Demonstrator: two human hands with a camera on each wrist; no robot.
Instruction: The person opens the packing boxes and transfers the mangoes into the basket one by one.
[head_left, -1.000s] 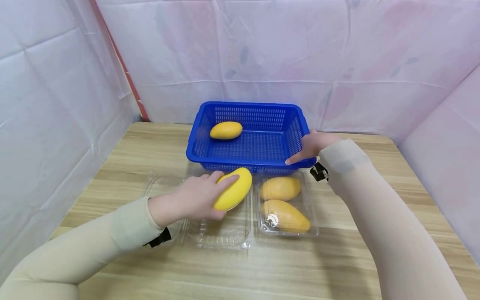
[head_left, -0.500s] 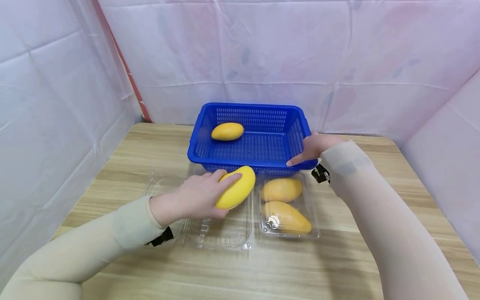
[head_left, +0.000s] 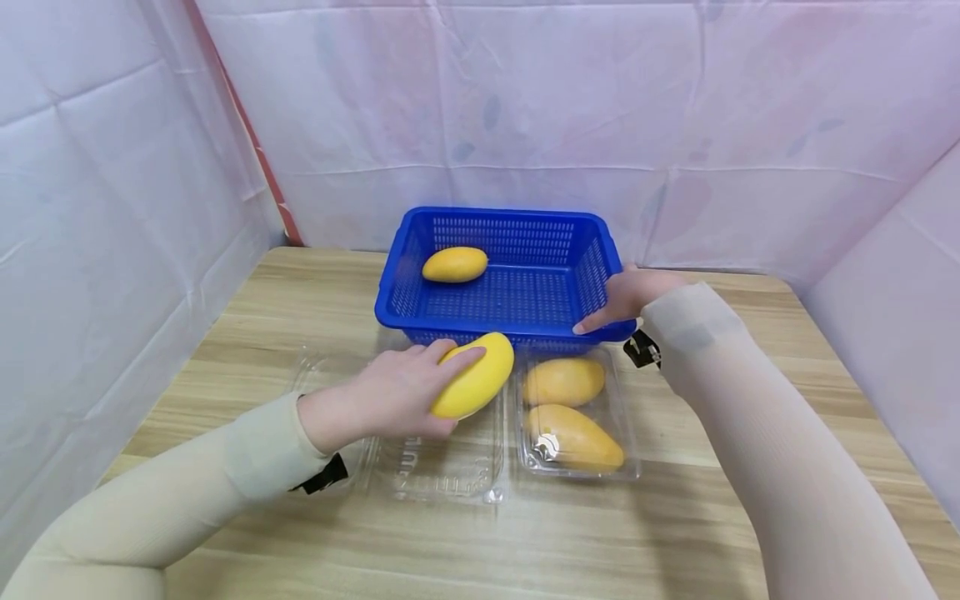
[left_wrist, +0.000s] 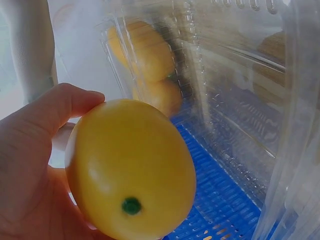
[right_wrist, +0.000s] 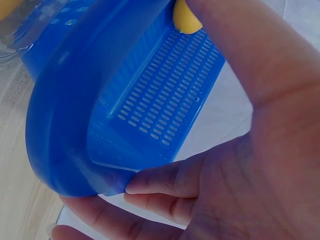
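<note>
My left hand [head_left: 397,396] grips a yellow mango [head_left: 483,375], held over an open clear plastic clamshell box [head_left: 457,483]. In the left wrist view a green stem end shows on this mango [left_wrist: 135,165], with the thumb along its side. My right hand [head_left: 633,292] holds the right front corner of a blue plastic basket [head_left: 487,323]; its thumb lies on the rim and the fingers are at the outer side in the right wrist view. One more mango [head_left: 455,264] lies at the back left inside the basket.
Right of the open box stands a clear box [head_left: 626,454] with two mangoes [head_left: 573,437] in it. The open box's lid [head_left: 322,367] spreads leftward under the left forearm. Pale cloth [head_left: 555,100] hangs behind and beside the wooden table [head_left: 720,400].
The left hand and its mango have shifted very slightly to the right. The right hand stays on the basket corner. The whole view has dropped a little in the frame.
</note>
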